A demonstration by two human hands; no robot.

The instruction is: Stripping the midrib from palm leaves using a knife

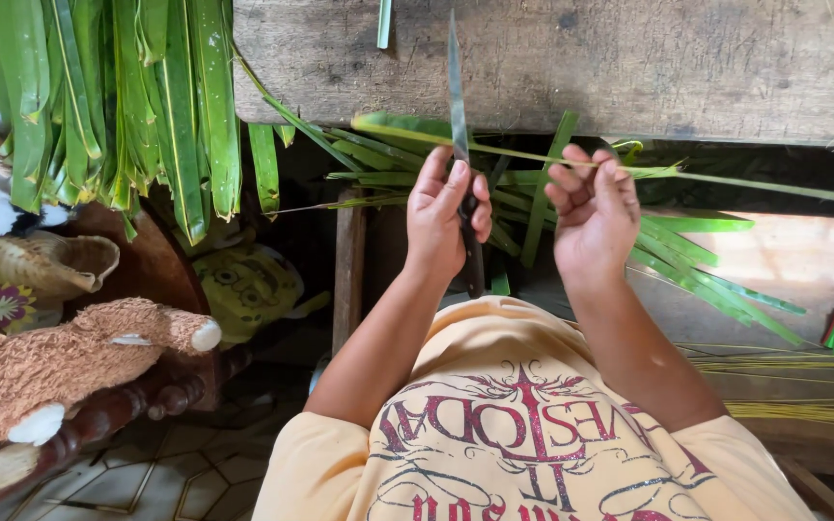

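Fingers [586, 178] pinching thin green palm leaf strip [533, 156], knife [458, 116] upright

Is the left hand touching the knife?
Touching. The head view shows the left hand wrapped around the knife handle, blade pointing up.

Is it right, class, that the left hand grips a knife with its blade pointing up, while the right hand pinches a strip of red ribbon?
Not quite. The head view shows the right hand pinching a thin green leaf strip, not red ribbon. The left hand does grip the knife, blade up.
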